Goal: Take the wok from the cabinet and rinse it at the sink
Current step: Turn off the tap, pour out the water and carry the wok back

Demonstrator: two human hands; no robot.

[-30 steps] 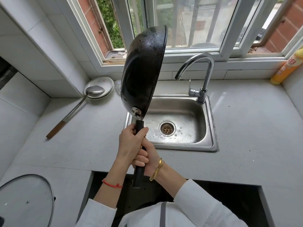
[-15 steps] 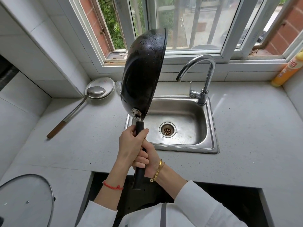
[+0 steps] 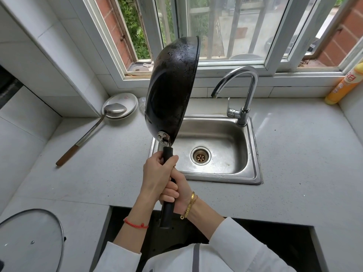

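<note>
Head view: left hand (image 3: 157, 173) and right hand (image 3: 179, 191) clasp the wok (image 3: 172, 89) handle; pan upright at twelve o'clock, sink (image 3: 253, 154) at two.

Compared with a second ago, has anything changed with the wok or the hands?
Almost nothing. The wok is still held up on edge over the left side of the sink, both the left hand and right hand still clamped on its handle. Nothing was taken or let go; the slight shift looks like the camera's. The faucet, ladle and glass lid stayed put.
</note>
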